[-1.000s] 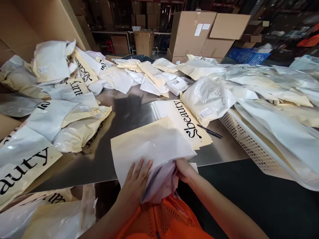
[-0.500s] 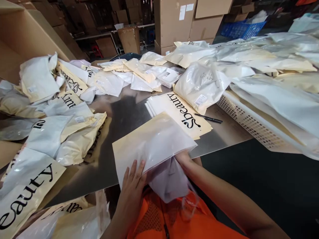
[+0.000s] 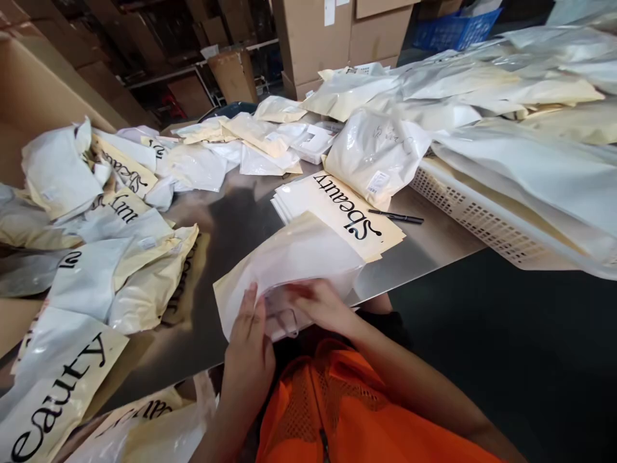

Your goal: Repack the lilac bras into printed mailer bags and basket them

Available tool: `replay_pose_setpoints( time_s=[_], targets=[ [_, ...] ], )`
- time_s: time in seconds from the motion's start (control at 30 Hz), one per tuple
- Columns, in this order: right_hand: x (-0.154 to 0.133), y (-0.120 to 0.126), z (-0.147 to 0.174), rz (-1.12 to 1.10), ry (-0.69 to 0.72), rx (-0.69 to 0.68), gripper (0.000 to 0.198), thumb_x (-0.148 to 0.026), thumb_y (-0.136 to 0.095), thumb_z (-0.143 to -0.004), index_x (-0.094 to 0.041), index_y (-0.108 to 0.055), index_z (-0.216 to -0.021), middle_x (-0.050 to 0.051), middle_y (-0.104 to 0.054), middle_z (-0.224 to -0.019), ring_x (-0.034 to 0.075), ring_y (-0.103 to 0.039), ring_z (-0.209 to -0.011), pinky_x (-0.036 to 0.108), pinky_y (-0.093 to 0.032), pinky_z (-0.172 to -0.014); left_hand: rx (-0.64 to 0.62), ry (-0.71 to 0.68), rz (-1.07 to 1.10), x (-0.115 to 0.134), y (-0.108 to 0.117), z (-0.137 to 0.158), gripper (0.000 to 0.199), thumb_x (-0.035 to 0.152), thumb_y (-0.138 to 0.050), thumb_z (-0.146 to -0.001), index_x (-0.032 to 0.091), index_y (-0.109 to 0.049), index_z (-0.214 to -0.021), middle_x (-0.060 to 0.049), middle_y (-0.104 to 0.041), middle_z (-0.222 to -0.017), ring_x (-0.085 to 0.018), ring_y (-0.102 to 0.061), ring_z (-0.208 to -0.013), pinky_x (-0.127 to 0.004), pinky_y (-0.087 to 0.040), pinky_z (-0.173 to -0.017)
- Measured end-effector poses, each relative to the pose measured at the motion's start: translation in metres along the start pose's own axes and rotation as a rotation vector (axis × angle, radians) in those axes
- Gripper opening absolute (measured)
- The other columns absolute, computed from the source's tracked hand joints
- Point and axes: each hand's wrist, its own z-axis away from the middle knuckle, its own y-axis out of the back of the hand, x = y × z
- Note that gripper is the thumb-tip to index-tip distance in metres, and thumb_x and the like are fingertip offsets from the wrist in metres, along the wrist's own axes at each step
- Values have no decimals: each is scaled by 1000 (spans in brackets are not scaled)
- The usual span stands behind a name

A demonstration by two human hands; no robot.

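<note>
A white and cream mailing bag (image 3: pixel 308 247) lies at the table's front edge with its mouth towards me. My left hand (image 3: pixel 250 350) grips the bag's left side by the opening, fingers on top and thumb near the edge. At the mouth, my right hand (image 3: pixel 321 305) is on a pale, soft item with a thin strap (image 3: pixel 288 321), which is partly inside the bag. The right fingertips are blurred and partly hidden in the opening. Behind the bag is a stack of flat mailing bags printed "Sbeauty" (image 3: pixel 354 215), with a black pen (image 3: pixel 398 217) on it.
Filled mailing bags (image 3: pixel 144 276) are heaped on the left of the metal table (image 3: pixel 226 222). A bulging bag (image 3: pixel 378 154) stands behind the stack. To the right, a white perforated basket (image 3: pixel 475 222) holds more bags. Cardboard boxes (image 3: pixel 318 38) rise at the back.
The soft item has gone from hanging below the bag's mouth to mostly inside it. My right hand has moved left and into plainer sight at the opening. The view has shifted slightly.
</note>
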Motion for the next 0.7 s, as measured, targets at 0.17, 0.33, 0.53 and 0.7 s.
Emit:
replay_pose_setpoints(
  time_s=[0.17,0.33,0.53,0.7],
  targets=[
    [26,61,59,941,-398,72,37,-46,-54,-85,-18,-65,-64,11,-65,-69,26,-62,-69,35,-43,-66,15,76,-8,-11,13,-12,82,5,-40,-86,26,-2,-155,-7,-23,-159,-28,-33,-142,-41,-51,-101],
    [85,54,63,714,-300,-146,53,-41,-66,-78,-15,-60,-124,18,-63,-119,35,-61,-106,40,-46,-87,-52,28,1,-3,12,-21,83,3,-39,-83,26,-4,-155,-7,-23,-160,-28,-33,-142,-44,-45,-107],
    [76,32,54,469,-117,-322,29,-34,-47,-93,-17,-70,-86,7,-70,-86,22,-65,-82,29,-46,-78,-180,-91,-40,-5,4,-4,80,0,-37,-82,23,-13,-154,-9,-25,-159,-28,-23,-146,-48,-40,-110],
    [38,38,36,77,-277,-323,34,-49,-55,-86,-16,-67,-88,5,-67,-69,17,-59,-55,26,-44,-54,-220,-271,-21,-17,-2,23,66,2,-44,-85,27,-35,-146,-14,-25,-158,-32,-25,-145,-51,-41,-107]
  ],
)
